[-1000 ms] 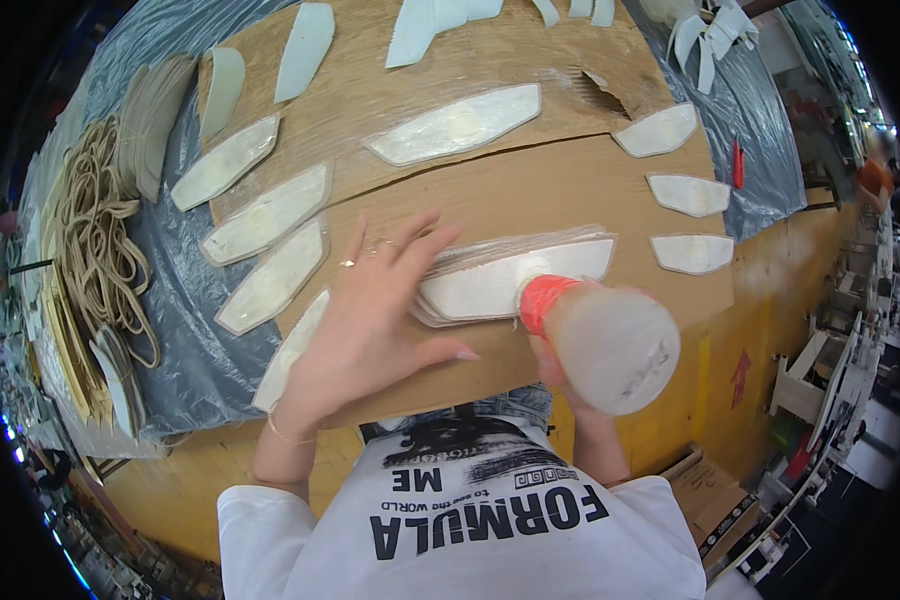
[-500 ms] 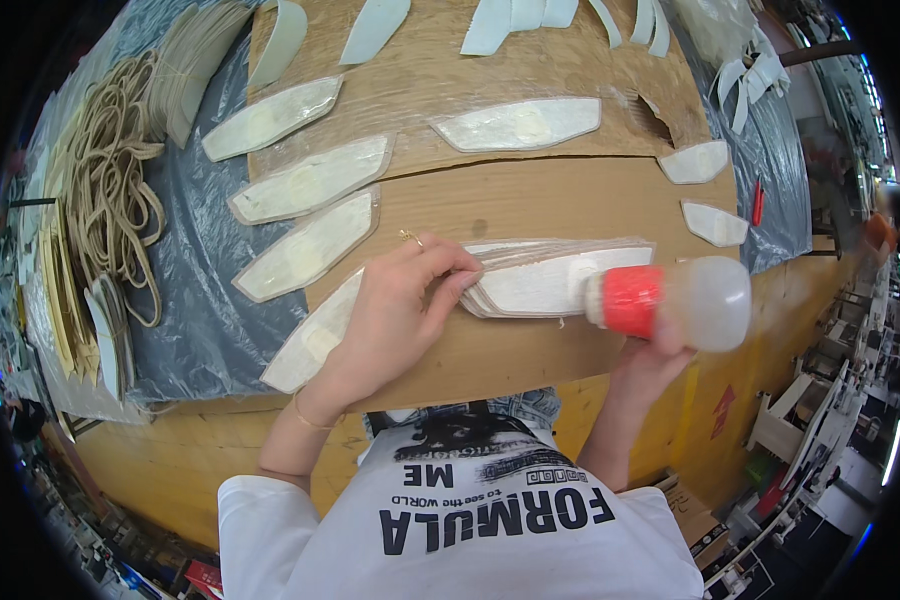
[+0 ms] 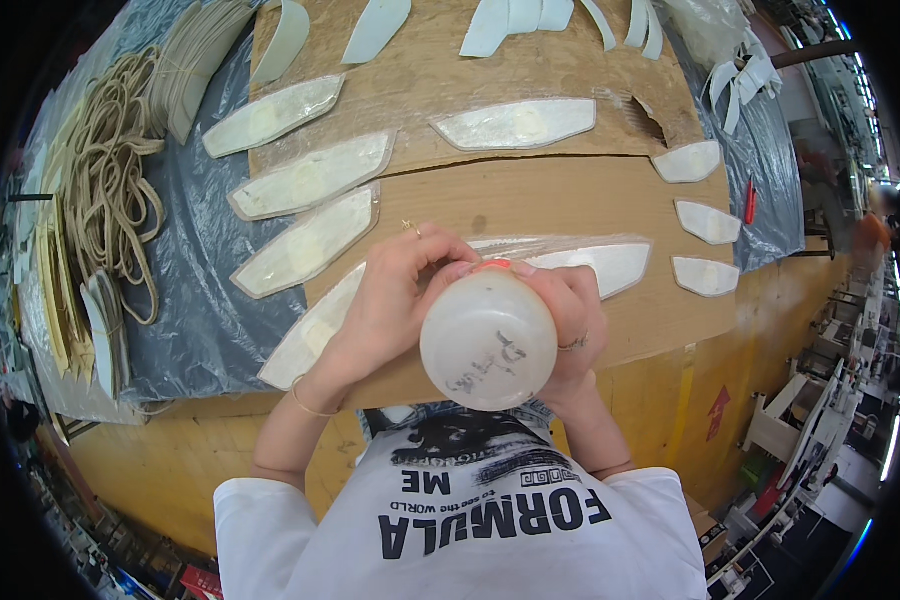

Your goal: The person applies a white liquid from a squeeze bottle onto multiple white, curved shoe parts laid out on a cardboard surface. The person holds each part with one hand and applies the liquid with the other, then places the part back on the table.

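My right hand (image 3: 575, 325) is wrapped round a translucent plastic bottle (image 3: 488, 345). The bottle is tilted so that its round base, with dark handwriting, faces up at me. Only a sliver of its red band shows, and its mouth is hidden. Under it lies a stack of white, tan-edged panels (image 3: 615, 266) with pointed ends. My left hand (image 3: 395, 285) is closed at the stack's left end, fingers bent and pinched together. Its fingertips are partly hidden beside the bottle. Another white panel (image 3: 315, 335) lies partly under my left wrist.
More white panels (image 3: 305, 178) lie spread over the cardboard (image 3: 530, 205). Small white pieces (image 3: 707, 222) line its right edge, near a red pen-like object (image 3: 750, 202). A tan cord coil (image 3: 100, 165) and bundled strips (image 3: 192, 65) sit on plastic sheeting at the left.
My right hand has brought the bottle from the stack's right end leftward to beside my left hand and tipped it base up. A small white piece at the right edge is now uncovered.
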Motion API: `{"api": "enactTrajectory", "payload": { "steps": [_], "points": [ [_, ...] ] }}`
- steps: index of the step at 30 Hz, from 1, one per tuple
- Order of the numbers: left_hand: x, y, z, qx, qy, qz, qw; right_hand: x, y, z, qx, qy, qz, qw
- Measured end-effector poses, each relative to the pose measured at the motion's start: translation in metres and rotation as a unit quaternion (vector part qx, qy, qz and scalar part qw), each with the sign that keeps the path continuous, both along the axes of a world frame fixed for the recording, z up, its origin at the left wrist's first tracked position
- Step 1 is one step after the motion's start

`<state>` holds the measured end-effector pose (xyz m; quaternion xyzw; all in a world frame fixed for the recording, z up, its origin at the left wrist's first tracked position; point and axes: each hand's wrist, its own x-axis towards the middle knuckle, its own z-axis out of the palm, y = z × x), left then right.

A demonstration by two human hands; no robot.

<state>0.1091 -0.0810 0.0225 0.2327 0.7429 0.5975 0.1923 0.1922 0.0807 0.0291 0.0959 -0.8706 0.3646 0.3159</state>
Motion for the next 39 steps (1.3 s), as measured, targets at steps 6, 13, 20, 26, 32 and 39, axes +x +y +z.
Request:
{"api": "enactTrajectory", "payload": {
  "steps": [6,13,20,26,32,39],
  "points": [
    [0.002,0.003,-0.004,-0.011,0.048,0.006,0.999,0.027,0.012,-0.007,-0.058,-0.079,-0.012,0.995],
    [0.0,0.002,-0.006,-0.021,0.056,0.001,0.998,0.057,0.032,-0.028,-0.091,-0.163,-0.123,0.975],
    [-0.001,0.002,-0.008,0.008,0.003,0.001,1.0,0.019,0.005,-0.003,-0.009,-0.057,0.025,0.998],
    [-0.003,0.001,-0.007,0.011,-0.007,-0.004,1.0,0.02,0.009,-0.004,0.003,-0.096,0.029,0.995],
    [-0.005,0.001,-0.006,-0.033,0.016,-0.02,0.999,0.049,0.027,-0.019,-0.303,-0.2,-0.078,0.929],
    [-0.006,0.003,-0.001,-0.042,0.034,-0.025,0.998,0.061,0.029,-0.029,-0.232,-0.158,-0.075,0.957]
  ]
}}
